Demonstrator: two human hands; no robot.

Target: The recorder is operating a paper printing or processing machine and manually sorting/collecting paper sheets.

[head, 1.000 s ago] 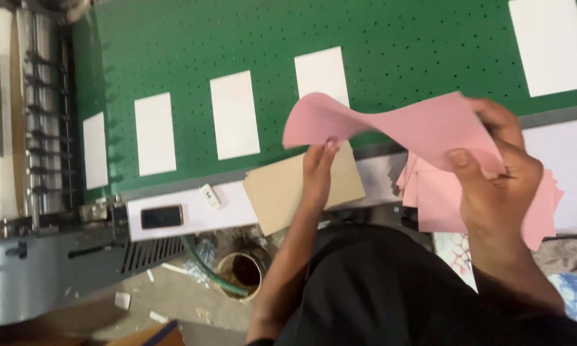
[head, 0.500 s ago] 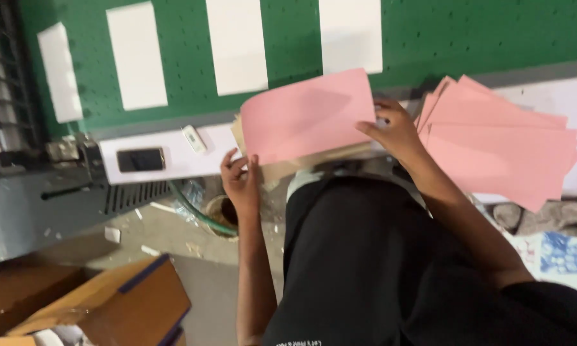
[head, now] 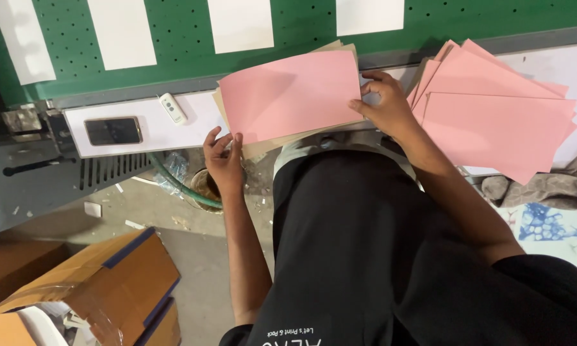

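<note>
A green perforated belt (head: 173, 38) ran across the top of the view, carrying spaced white cards (head: 240, 22), with a white ledge (head: 147, 128) along its near edge and bare concrete floor below. A moment before, the pink sheet (head: 288, 93) had been held up in the air, bowed between both hands; now it lay flat on a small tan stack (head: 263, 146) at the ledge, so the placing looked essentially done and only squaring remained. The right hand (head: 384, 106) pinched the sheet's right edge between thumb and fingers. The left hand (head: 224, 160) rested with spread fingers at the stack's lower left corner; whether it gripped anything could not be told from above. To the right a fanned pile of pink sheets (head: 500, 122) waited, touching the ledge. A dark phone (head: 113, 131) and a small white remote (head: 172, 107) sat on the ledge to the left, and cardboard boxes (head: 109, 282) stood on the floor.
</note>
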